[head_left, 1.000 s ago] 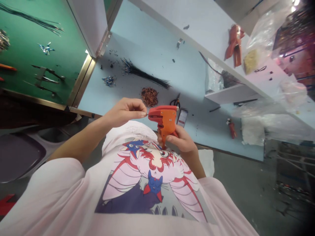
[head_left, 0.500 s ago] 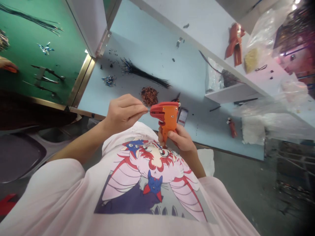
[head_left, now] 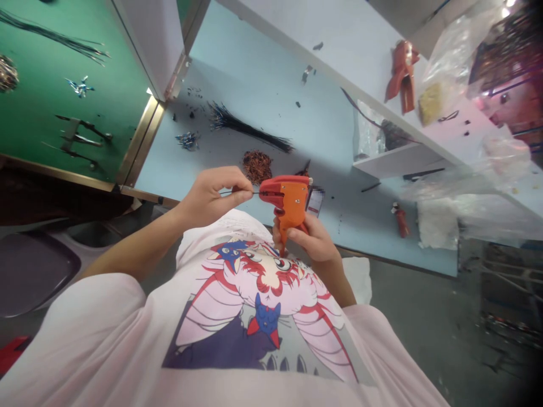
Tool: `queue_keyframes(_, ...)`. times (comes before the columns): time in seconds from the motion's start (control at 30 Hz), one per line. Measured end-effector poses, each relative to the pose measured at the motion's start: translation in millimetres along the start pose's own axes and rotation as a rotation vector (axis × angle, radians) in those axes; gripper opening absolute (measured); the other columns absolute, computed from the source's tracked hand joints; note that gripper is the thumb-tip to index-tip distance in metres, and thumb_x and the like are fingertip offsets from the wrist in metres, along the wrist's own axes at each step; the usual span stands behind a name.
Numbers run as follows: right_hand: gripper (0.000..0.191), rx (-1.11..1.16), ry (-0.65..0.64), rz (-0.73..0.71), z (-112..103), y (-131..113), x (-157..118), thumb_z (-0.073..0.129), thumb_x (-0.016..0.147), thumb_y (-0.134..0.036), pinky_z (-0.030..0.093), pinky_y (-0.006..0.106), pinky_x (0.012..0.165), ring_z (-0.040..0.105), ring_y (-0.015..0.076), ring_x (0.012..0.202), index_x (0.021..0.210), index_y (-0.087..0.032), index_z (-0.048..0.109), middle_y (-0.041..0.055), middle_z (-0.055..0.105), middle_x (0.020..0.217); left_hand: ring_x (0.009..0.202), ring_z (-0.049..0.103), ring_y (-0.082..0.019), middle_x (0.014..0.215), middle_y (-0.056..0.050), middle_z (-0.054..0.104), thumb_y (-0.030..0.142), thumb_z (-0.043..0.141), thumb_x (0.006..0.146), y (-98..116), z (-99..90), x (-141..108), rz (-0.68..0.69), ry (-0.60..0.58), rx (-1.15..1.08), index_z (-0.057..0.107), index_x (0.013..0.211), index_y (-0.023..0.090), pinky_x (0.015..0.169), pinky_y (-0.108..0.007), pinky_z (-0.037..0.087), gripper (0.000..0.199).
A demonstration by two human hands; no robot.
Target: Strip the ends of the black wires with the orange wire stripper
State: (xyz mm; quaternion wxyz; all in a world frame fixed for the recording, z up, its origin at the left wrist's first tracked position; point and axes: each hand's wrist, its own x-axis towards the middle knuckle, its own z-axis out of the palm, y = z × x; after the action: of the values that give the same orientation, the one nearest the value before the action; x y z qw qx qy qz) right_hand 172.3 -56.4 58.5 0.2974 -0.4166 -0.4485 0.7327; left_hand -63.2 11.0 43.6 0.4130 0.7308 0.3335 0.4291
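Observation:
In my right hand (head_left: pixel 311 240) is an orange and red wire stripper (head_left: pixel 292 198), gripped by its handles, with its jaws pointing left. Between the thumb and forefinger of my left hand (head_left: pixel 218 195) I pinch a thin black wire (head_left: pixel 255 193). The wire's right end runs into the stripper's jaws, which hide its tip. Just beyond the tool lies a pile of small copper-coloured scraps (head_left: pixel 257 165). Farther back is a bundle of dark wires (head_left: pixel 254 133), and left of it a small heap of blue and silver pieces (head_left: pixel 187 141).
A phone (head_left: pixel 314 200) lies right of the stripper. Another red stripper (head_left: pixel 403 76) rests on the white shelf (head_left: pixel 360 51), near clear plastic bags (head_left: pixel 453 51). A red-handled tool (head_left: pixel 400 219) lies at right. A metal-edged divider separates the green table (head_left: pixel 123 85) at left.
My left thumb and forefinger now show more of the black wire between them, and the hand's pose is slightly different. The other person's hand at the far left has left the view.

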Motion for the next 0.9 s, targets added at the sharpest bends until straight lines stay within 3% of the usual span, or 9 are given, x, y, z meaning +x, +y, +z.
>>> queue_keyframes(0.37, 0.022, -0.087, -0.031, -0.030, -3.0, -1.6, 1.5, 0.057, 0.086, -0.031, 0.047, 0.025, 0.048, 0.055, 0.0126, 0.058, 0.100, -0.016, 0.050, 0.0028, 0.055, 0.073, 0.055, 0.044, -0.008, 0.060, 0.001, 0.052, 0.021, 0.056, 0.081, 2.4, -2.7, 3.3, -0.054, -0.031, 0.066, 0.062, 0.070, 0.016, 0.053, -0.022, 0.035, 0.013)
queue_keyframes(0.9, 0.025, -0.050, -0.048, -0.012, -3.9, 0.6, 1.9, 0.058, 0.086, -0.034, 0.048, 0.027, 0.054, 0.055, 0.0134, 0.063, 0.102, -0.016, 0.050, 0.0038, 0.056, 0.076, 0.054, 0.041, -0.007, 0.062, 0.002, 0.052, 0.020, 0.055, 0.081, 2.8, -4.1, 6.3, -0.119, -0.093, 0.065, 0.062, 0.072, 0.015, 0.053, -0.021, 0.033, 0.012)
